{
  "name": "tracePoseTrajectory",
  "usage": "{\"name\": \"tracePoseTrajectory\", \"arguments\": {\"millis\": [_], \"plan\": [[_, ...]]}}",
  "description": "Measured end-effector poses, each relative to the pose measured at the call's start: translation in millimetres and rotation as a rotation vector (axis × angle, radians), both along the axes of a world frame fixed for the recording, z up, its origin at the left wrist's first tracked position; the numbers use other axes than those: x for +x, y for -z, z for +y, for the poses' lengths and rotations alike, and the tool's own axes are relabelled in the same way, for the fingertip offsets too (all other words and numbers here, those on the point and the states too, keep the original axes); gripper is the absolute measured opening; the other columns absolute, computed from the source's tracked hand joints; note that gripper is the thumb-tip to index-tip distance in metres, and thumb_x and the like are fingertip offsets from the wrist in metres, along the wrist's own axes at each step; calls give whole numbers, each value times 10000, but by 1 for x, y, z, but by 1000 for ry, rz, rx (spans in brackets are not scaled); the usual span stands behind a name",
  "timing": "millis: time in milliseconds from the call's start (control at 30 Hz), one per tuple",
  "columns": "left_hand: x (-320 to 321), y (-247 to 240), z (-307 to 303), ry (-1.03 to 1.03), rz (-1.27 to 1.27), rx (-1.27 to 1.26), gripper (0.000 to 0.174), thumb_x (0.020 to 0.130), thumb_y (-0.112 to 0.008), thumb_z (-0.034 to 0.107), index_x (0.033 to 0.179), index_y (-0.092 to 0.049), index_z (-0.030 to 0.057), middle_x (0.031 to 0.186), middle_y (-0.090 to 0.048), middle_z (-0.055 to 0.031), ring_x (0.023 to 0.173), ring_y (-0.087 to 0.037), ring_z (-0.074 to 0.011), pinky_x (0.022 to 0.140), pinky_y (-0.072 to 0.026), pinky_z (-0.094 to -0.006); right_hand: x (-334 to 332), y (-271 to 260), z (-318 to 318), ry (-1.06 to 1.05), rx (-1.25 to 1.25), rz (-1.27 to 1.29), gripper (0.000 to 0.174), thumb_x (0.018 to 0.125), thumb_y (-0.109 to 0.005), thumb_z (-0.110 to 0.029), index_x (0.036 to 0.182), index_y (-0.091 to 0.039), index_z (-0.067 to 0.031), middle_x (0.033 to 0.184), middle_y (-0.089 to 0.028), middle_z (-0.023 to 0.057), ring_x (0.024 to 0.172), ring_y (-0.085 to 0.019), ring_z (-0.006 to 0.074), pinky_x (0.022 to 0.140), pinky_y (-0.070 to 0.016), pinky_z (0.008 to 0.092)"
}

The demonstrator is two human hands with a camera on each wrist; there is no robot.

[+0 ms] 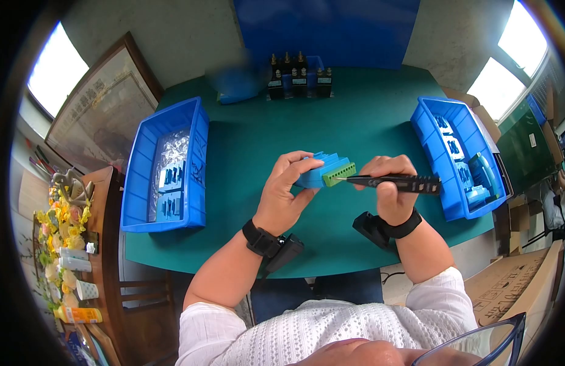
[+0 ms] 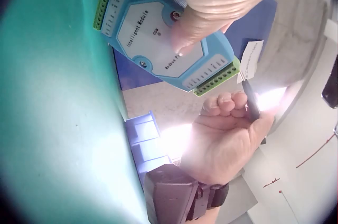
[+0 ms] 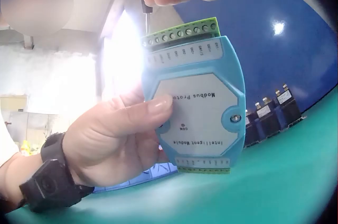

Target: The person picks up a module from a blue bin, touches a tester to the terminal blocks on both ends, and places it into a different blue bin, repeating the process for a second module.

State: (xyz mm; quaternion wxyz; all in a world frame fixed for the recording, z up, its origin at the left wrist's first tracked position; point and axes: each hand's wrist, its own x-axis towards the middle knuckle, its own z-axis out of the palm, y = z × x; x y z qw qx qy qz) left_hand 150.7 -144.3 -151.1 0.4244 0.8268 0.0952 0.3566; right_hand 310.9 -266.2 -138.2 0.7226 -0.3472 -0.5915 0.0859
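Note:
The left hand (image 1: 281, 194) grips a light blue module (image 2: 153, 34) by its sides, the thumb lying across the labelled face. Green screw terminal strips (image 3: 185, 34) run along both ends of the module. In the right hand (image 1: 389, 183) is a black screwdriver (image 1: 410, 182), pinched between thumb and fingers. Its thin tip meets the green strip (image 1: 339, 174) facing the right hand, near one end of the row in both wrist views. Whether the tip sits inside a screw slot cannot be told.
Blue bins stand at the left (image 1: 130, 201) and right (image 1: 456, 204) of the green table (image 1: 264, 131), holding more blue modules. Several black components (image 1: 299, 82) with metal posts are at the back, near a blurred blue object (image 1: 238, 85). A wooden cabinet with flowers is at far left.

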Motion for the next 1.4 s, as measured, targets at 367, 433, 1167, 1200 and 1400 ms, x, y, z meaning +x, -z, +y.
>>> {"name": "tracePoseTrajectory", "arguments": {"millis": [367,433,1167,1200,1400], "plan": [[1,7,13,211,-171,-1271,417,904,-491,205,1246,-338,21,1135,-532,-121,959,-608,-232,698,-567,-340,11,-3,11,206,-158,500,190,937,-468,-212,1004,-487,-35,730,-569,52,665,-547,113,565,-409,224],[0,7,15,281,-210,-1455,387,912,-484,227,1222,-388,17,1100,-569,-127,919,-625,-234,653,-581,-315,12,-1,12,230,-208,517,199,936,-464,-222,1006,-488,-38,743,-578,51,690,-554,115,600,-417,226],[-2,7,18,286,-271,-1612,484,889,-523,387,1171,-427,6,968,-589,-161,777,-638,-225,608,-593,-261,7,5,8,141,-18,-176,282,883,-560,-311,942,-447,-60,698,-594,82,687,-590,166,923,-374,421],[-1,7,17,283,-268,-1609,488,889,-523,390,1174,-423,6,971,-588,-160,779,-637,-223,610,-593,-260,7,5,8,146,-19,-177,279,882,-561,-304,943,-446,-58,704,-594,85,686,-590,166,923,-375,422],[-2,6,16,260,-256,-1582,506,886,-522,405,1180,-415,8,981,-582,-152,788,-630,-214,618,-589,-256,7,6,8,154,-38,-182,273,879,-568,-289,943,-465,-44,714,-591,83,693,-592,172,919,-381,426]]}}
